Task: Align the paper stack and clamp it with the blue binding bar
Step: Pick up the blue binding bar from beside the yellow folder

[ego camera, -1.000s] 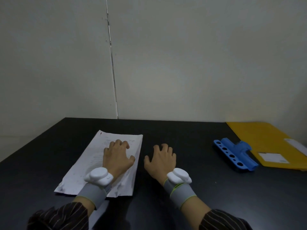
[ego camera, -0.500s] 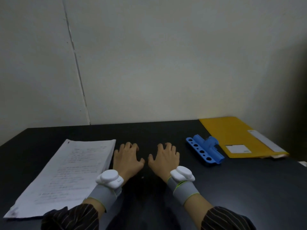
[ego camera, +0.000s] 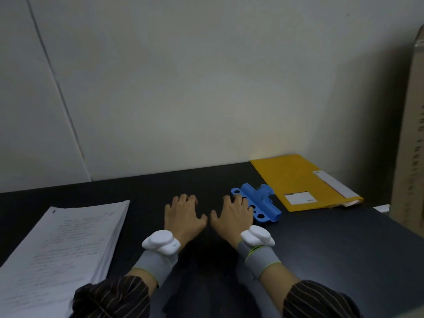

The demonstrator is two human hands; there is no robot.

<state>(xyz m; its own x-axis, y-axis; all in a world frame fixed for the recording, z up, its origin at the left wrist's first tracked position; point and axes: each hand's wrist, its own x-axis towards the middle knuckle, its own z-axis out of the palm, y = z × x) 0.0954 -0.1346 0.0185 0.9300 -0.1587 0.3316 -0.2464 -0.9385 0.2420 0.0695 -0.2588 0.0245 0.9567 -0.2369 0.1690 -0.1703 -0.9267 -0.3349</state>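
Note:
A thick stack of printed white paper (ego camera: 62,249) lies on the black table at the left, its right edge fanned slightly. The blue binding bar (ego camera: 263,204), with a row of holes, lies at the centre right. My left hand (ego camera: 183,216) rests flat on the bare table, fingers spread, well right of the paper. My right hand (ego camera: 234,214) is spread palm down, and its fingertips overlap the near left end of the bar. Neither hand grips anything.
A yellow folder (ego camera: 298,180) with white labels lies beyond the bar at the back right. A tall cardboard box (ego camera: 410,145) stands at the right edge. The black table (ego camera: 321,260) meets a pale wall at the back.
My left hand has left the paper and moved right onto the bare table. My right hand has moved right until its fingers reach the blue bar. The view has turned to the right.

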